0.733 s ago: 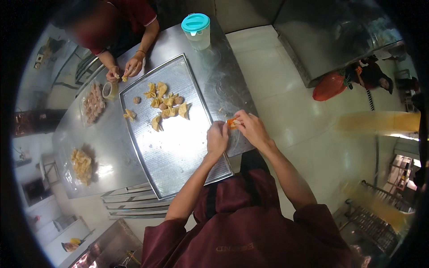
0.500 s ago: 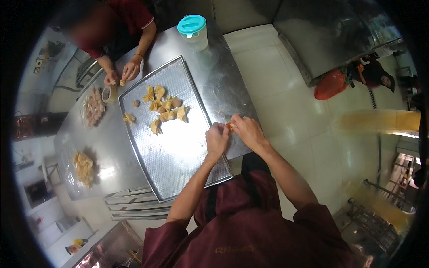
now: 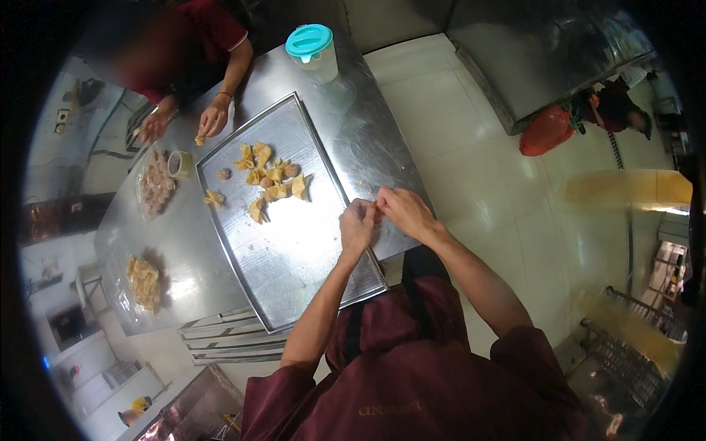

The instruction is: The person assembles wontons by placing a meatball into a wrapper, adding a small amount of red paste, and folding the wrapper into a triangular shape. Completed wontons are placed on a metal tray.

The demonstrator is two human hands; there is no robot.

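Note:
My left hand [image 3: 357, 226] and my right hand [image 3: 404, 211] meet over the near right edge of a large perforated steel tray [image 3: 294, 257]. Their fingers pinch together around a small dumpling wrapper [image 3: 376, 212], mostly hidden between them. Several folded yellow dumplings [image 3: 273, 178] lie in a loose cluster on the far part of the tray, with two round filling balls among them.
The tray lies on a steel table [image 3: 368, 147]. Across it another person's hands [image 3: 213, 120] hold a wrapper near a small cup [image 3: 179, 163]. A bag of meat filling [image 3: 154, 184], a stack of wrappers [image 3: 143, 279] and a teal-lidded container [image 3: 315, 50] also stand there.
My hands have drawn closer together and shifted slightly toward me, closing on the wrapper so its yellow is now nearly hidden. The other person's hands stay at the far edge.

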